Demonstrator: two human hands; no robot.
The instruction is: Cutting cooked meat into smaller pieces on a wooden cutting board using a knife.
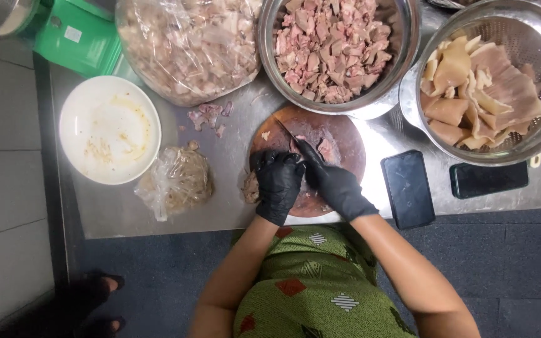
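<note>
Both my hands wear black gloves over a round wooden cutting board [345, 134] on a steel table. My right hand [336, 188] is shut on a knife [290, 138], whose blade points up and left across the board. My left hand [278, 181] is curled at the board's left edge, pressing down on a pale piece of meat [250, 186] that shows beside the glove. A few pink meat pieces [325, 149] lie on the board near the blade.
A steel bowl of cut pink meat [332, 47] and a clear bag of meat [189, 44] stand behind the board. A colander of pale slabs [486, 94] sits right. Two dark phones [408, 188] [488, 178], a dirty white plate [109, 128], a small bag [176, 181] and scraps [205, 117] lie around.
</note>
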